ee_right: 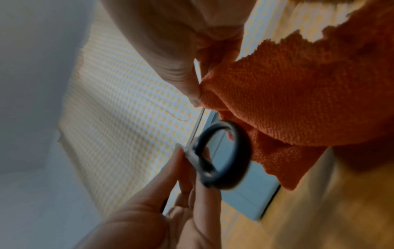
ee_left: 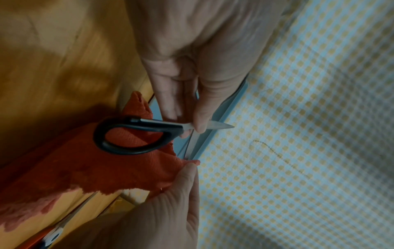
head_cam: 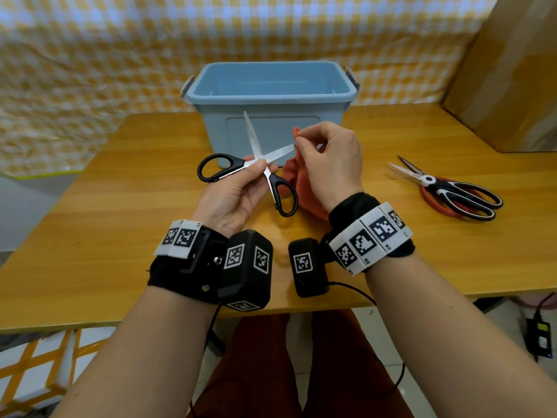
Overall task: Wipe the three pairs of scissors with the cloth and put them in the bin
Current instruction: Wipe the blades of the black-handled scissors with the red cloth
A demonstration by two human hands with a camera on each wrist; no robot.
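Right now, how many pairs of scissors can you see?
3: black-handled scissors held open in the left hand; red-handled scissors and black-and-white scissors stacked on the table's right side.

The right hand (head_cam: 328,164) hides most of the orange cloth (head_cam: 304,182) and one blade tip of the black scissors (head_cam: 256,164), while the two pairs of scissors (head_cam: 446,188) lying stacked partly cover each other.

**Wooden table: items resting on surface**

Wooden table (head_cam: 120,224), orange-brown grain. Blue bin (head_cam: 271,116) stands at the far middle. Two pairs of scissors, red-handled (head_cam: 434,200) and black-and-white-handled (head_cam: 461,194), lie overlapped at right. A cardboard box (head_cam: 509,70) occupies the far right corner.
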